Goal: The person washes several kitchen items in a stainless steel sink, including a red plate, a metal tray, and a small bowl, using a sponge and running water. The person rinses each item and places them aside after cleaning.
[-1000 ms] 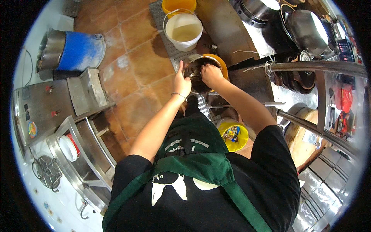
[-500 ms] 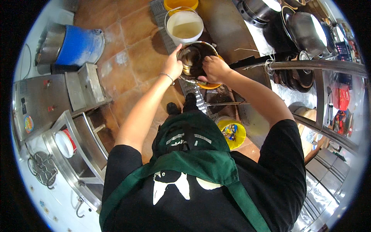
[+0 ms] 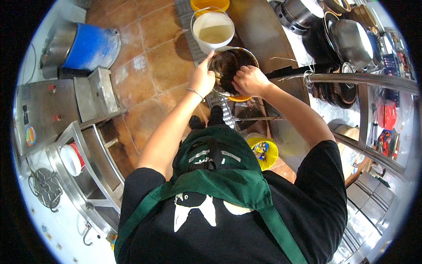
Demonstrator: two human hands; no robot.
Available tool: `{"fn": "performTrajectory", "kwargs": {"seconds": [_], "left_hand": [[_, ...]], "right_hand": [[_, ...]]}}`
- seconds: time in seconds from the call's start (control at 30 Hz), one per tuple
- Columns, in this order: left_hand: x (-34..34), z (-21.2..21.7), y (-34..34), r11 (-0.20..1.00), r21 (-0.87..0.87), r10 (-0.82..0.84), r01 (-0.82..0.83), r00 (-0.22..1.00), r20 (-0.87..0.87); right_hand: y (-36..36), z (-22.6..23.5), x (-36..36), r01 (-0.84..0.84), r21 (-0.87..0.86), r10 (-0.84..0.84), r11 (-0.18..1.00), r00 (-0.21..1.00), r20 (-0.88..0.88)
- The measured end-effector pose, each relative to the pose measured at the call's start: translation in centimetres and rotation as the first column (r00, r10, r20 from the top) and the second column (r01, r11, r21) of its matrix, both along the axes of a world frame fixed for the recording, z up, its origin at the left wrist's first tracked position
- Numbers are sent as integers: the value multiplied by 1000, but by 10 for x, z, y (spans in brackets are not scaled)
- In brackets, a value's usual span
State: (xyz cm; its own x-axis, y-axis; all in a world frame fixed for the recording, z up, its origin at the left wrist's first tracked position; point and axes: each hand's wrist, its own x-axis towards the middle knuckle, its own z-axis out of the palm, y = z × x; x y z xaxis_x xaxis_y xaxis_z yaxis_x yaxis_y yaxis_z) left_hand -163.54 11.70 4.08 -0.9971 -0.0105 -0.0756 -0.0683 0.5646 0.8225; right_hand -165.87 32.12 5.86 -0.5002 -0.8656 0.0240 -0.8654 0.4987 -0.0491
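Note:
A round metal pot [image 3: 225, 66], its inside stained dark brown, is tipped so that its mouth faces me. My left hand [image 3: 202, 78] grips the left side of its rim, with a finger stretched up along the edge. Over the right part of the mouth is my right hand [image 3: 251, 81], closed in a fist with the fingertips against the inner wall. Whatever the right hand may hold is hidden by the fingers. Below the pot shows part of an orange-yellow basin [image 3: 239, 98]. Just beyond stands a white bucket [image 3: 214, 43] with a wire handle and cloudy liquid inside.
A yellow bucket [image 3: 269, 159] of small litter stands near my feet. Farther off is another orange basin [image 3: 210, 4]. A metal rail [image 3: 360, 78] and a counter with pans [image 3: 349, 42] lie to the right. At left stand a blue drum [image 3: 93, 46] and steel units [image 3: 46, 101].
The pot and both hands have shifted slightly right in the picture. My right hand's fingers have curled tighter and its thumb has drawn in.

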Motion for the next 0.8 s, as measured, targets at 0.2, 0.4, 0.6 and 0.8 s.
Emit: {"fn": "performTrajectory", "kwargs": {"seconds": [0.2,0.4,0.6,0.8], "left_hand": [[11,-4,21,921,370,53,-126,978,201],[0,-30,21,921,328,153,-208,971,185],[-6,-41,10,882,381,188,-279,948,258],[-1,-19,16,945,250,170,-212,969,179]], "right_hand": [[-36,-19,-14,754,-167,-536,635,586,607],[-52,-24,-5,864,-72,-262,498,230,937],[-43,-13,7,619,-177,-203,765,493,846],[-38,-15,14,605,-273,-225,748,618,753]]}}
